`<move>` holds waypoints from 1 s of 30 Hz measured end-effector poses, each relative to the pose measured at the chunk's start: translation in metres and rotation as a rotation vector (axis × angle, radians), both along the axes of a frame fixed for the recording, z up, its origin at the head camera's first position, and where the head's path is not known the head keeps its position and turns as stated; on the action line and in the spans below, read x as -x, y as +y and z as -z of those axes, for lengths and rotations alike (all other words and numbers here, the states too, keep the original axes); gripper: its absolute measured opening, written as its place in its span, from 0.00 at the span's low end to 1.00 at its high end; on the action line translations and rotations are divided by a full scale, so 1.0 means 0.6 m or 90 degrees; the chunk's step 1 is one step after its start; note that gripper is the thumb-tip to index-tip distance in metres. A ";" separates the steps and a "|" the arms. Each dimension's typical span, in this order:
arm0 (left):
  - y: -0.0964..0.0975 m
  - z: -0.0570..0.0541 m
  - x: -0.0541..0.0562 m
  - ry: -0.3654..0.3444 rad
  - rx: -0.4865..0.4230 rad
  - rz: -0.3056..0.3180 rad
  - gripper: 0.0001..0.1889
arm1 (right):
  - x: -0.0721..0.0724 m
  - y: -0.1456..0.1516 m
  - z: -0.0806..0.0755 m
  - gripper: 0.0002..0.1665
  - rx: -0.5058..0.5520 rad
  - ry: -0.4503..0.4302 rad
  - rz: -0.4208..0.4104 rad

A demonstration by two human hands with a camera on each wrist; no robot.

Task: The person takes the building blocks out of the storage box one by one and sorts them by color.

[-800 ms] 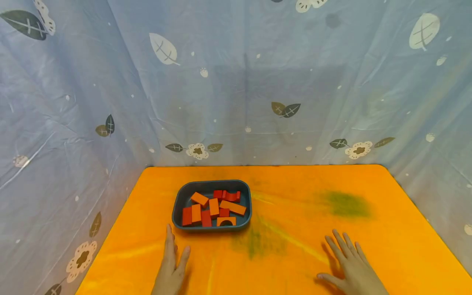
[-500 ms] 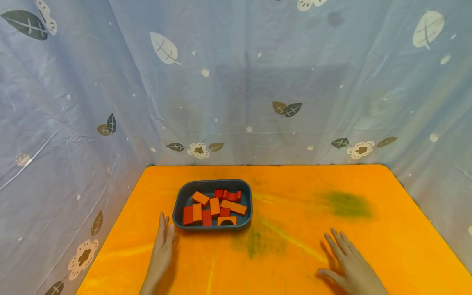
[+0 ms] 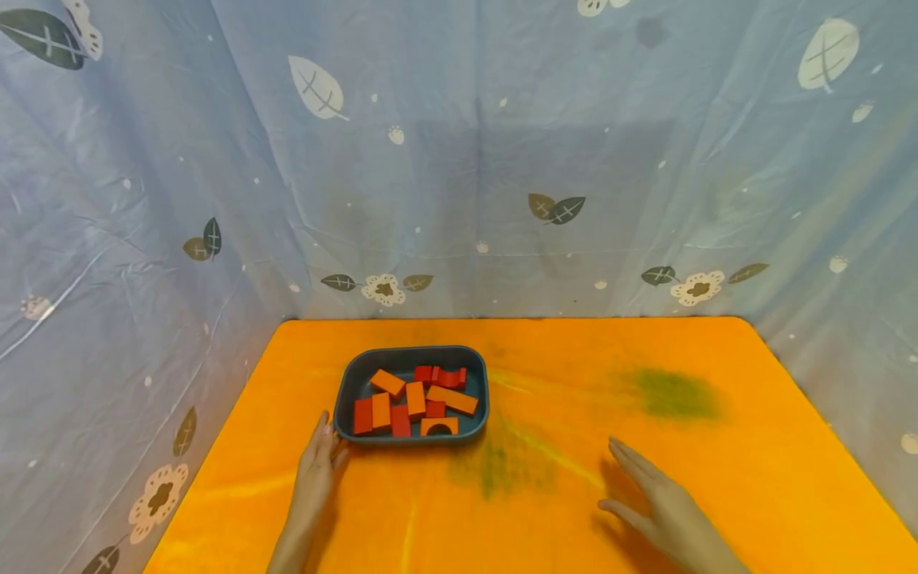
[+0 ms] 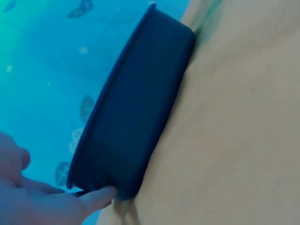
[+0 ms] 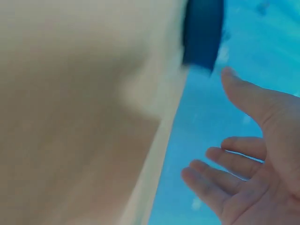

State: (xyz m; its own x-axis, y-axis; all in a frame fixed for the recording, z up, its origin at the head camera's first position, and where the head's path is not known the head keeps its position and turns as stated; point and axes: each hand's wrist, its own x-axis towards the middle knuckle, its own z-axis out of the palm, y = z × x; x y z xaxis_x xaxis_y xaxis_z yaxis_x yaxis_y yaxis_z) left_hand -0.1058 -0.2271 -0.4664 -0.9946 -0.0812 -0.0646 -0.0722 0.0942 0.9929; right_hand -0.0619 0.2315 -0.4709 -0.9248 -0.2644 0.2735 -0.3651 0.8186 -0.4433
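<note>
A dark blue-grey rectangular tray (image 3: 407, 442) with rounded corners holds several orange and red toy blocks (image 3: 416, 401), one of them with an arch cut out. At its near left corner is my left hand (image 3: 314, 469), fingers extended along the side. The left wrist view shows a fingertip right at the outer wall of the tray (image 4: 133, 103), with the hand not wrapped round it. My right hand (image 3: 660, 502) hovers over the table well to the right of the tray, fingers straight and thumb spread apart, holding nothing.
The table has a yellow-orange cover (image 3: 559, 351) with green smudges. A pale blue curtain (image 3: 459, 183) printed with leaves and flowers hangs behind it and along both sides.
My left hand has moved left and forward to the tray's corner. My right hand has turned, its fingers drawn together, and shifted a little left. The tray stays in place.
</note>
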 end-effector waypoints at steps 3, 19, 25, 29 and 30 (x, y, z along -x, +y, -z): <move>-0.002 -0.001 0.004 -0.009 0.031 -0.004 0.32 | 0.006 -0.021 -0.018 0.41 0.028 -0.002 -0.049; -0.001 -0.003 0.020 -0.027 0.077 -0.018 0.36 | 0.095 -0.128 -0.078 0.20 0.097 -0.025 -0.107; -0.004 -0.004 0.023 -0.031 0.093 -0.026 0.36 | 0.136 -0.170 -0.080 0.18 0.122 -0.022 -0.117; -0.007 0.000 0.018 -0.035 0.103 -0.023 0.36 | 0.158 -0.198 -0.071 0.18 0.117 -0.026 -0.142; -0.007 0.001 0.016 -0.037 0.106 -0.024 0.36 | 0.162 -0.205 -0.069 0.19 0.119 -0.035 -0.150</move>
